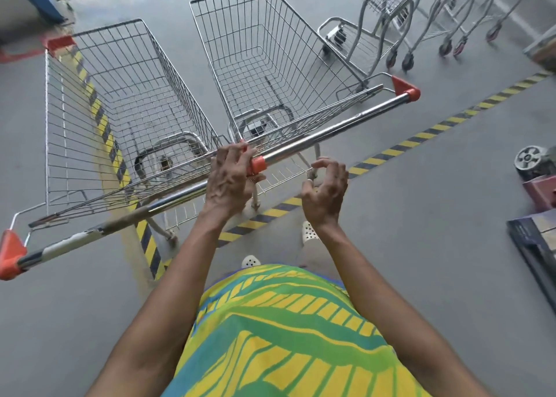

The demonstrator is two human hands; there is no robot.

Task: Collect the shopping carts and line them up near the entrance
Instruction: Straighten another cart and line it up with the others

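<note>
Nearest, the right hand (325, 190) hangs loosely curled, holding nothing, just short of the right cart's handle (331, 130). The left hand (230, 177) curls over that handle's orange near end, where it meets the left cart's handle (150, 208); whether it holds both bars cannot be told. The left cart (168, 75) and right cart (301, 51) stand side by side just ahead, baskets pointing far and splaying apart.

One hand at the junction probably gives little steering. The step would go better with the right hand closed on the right handle and the left moved to the left cart's bar, so each cart is guided separately and the baskets stay parallel.

The floor (421, 246) is smooth grey concrete, so the carts should roll easily. Yellow-and-black tape (421, 135) crosses it under the carts. Boxes (538, 246) sit at the right edge. Far right stand more carts (391, 20), nested together, probably the line to join.
</note>
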